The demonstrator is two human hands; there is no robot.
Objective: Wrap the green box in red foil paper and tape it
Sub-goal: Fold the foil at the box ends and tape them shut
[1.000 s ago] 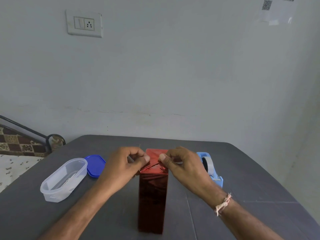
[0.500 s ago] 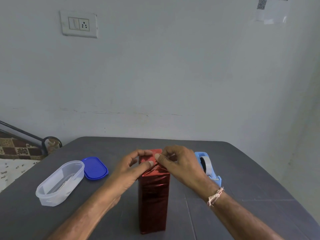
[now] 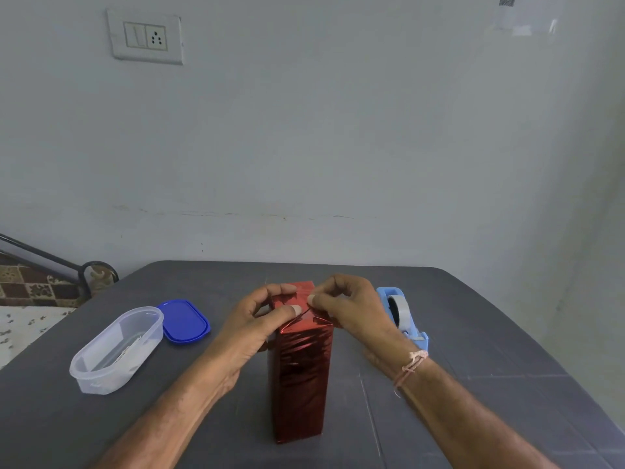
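**Head view.** The wrapped box (image 3: 297,377) stands upright on its short end near the middle of the grey bench (image 3: 490,350), close to the person. Red foil paper (image 3: 304,353) covers every face that shows (no green is visible). At the top end the foil is folded into creased triangular flaps.

The left hand (image 3: 248,328) comes in from the left with curled fingers. Its thumb lies on the top fold and its fingers sit behind, pinching the foil at the upper left edge. The right hand (image 3: 351,308) mirrors it, with thumb and forefinger nipped on the foil at the top. The two thumb tips lie just beside each other over the top face.

A blue tape dispenser (image 3: 402,313) sits just beside the right hand. To the left, well apart from the box, are a clear oval container (image 3: 115,350) and a blue lid (image 3: 184,321), which lie close together.

**Handling (a judgement).**
- **Box:** it is tall and narrow and would probably tip if pushed high up, so downward pressure on the top is safer than a sideways pull.
- **Foil:** it looks thin, slick and crease-holding. It likely springs open unless pinned and may tear at the corners.
- **Where to hold:** the best grip is on the folded flaps near the top edges, one hand pinning them flat while the other fetches tape.
- **Step in hand:** this appears to be closing the top end, and that end is not yet taped.
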